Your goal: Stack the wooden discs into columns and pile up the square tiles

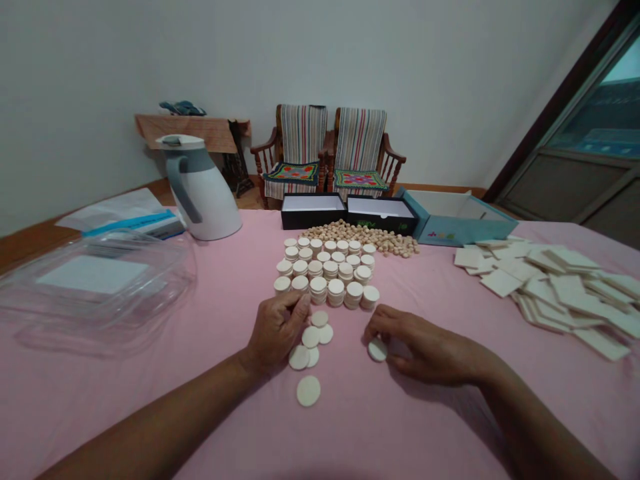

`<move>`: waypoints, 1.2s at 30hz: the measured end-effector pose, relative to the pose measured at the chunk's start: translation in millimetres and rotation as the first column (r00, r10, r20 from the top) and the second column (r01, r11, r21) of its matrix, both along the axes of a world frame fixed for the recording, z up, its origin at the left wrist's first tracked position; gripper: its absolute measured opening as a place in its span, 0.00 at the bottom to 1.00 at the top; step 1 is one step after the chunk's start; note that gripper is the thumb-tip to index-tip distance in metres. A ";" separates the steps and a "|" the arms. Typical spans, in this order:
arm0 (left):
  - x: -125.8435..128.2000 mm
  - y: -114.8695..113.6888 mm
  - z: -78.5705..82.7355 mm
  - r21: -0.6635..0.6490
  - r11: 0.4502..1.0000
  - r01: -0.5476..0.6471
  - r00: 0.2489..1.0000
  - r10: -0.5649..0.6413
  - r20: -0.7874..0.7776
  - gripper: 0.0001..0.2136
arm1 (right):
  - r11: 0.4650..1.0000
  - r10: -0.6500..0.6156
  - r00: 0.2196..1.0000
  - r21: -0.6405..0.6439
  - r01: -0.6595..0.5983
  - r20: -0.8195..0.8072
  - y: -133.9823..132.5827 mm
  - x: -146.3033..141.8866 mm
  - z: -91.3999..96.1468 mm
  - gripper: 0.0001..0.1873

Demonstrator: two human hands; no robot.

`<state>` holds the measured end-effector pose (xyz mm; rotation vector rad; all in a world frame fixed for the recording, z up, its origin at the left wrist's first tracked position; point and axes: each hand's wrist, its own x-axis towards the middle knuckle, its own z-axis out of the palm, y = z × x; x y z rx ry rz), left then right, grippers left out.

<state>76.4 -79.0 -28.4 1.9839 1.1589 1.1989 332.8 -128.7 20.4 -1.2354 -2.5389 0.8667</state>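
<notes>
Rows of stacked round wooden discs stand on the pink tablecloth. My left hand is closed, thumb against the curled fingers, right by the front-left stacks; whatever it may hold is hidden. Several loose discs lie flat beside it, some overlapping, and a single disc lies nearer to me. To the right of these, my right hand rests low over the cloth with its fingers and thumb around a pale disc. Whether more discs sit under that one I cannot tell.
Behind the stacks lies a heap of small wooden pieces, backed by two black boxes and a blue box. Square wooden tiles pile up at right. A clear plastic container and a white jug stand left.
</notes>
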 end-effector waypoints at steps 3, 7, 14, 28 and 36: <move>0.2 -0.3 0.7 -0.008 1.000 -0.003 1.000 0.003 0.006 0.17 | 0.997 -0.042 0.997 0.062 0.045 -0.059 2.5 -0.1 -0.9 0.20; -0.2 -0.2 1.1 -0.016 1.000 -0.002 1.000 0.002 -0.003 0.17 | 0.986 -0.133 0.991 0.098 0.133 -0.007 1.7 -5.4 -7.6 0.15; -0.7 0.4 -0.2 -0.014 1.000 0.004 1.000 -0.004 -0.007 0.17 | 0.987 -0.119 0.993 0.116 0.114 0.029 -4.8 -21.0 -11.8 0.11; -1.1 1.0 -0.7 0.005 1.000 -0.006 0.999 0.006 -0.034 0.17 | 0.791 -0.342 0.871 0.392 0.469 -0.352 28.6 -4.1 -17.4 0.12; -0.5 -0.1 2.8 0.017 1.000 0.000 0.999 0.001 -0.033 0.17 | 0.778 -0.321 0.872 0.422 0.465 -0.369 40.3 -4.8 -30.0 0.15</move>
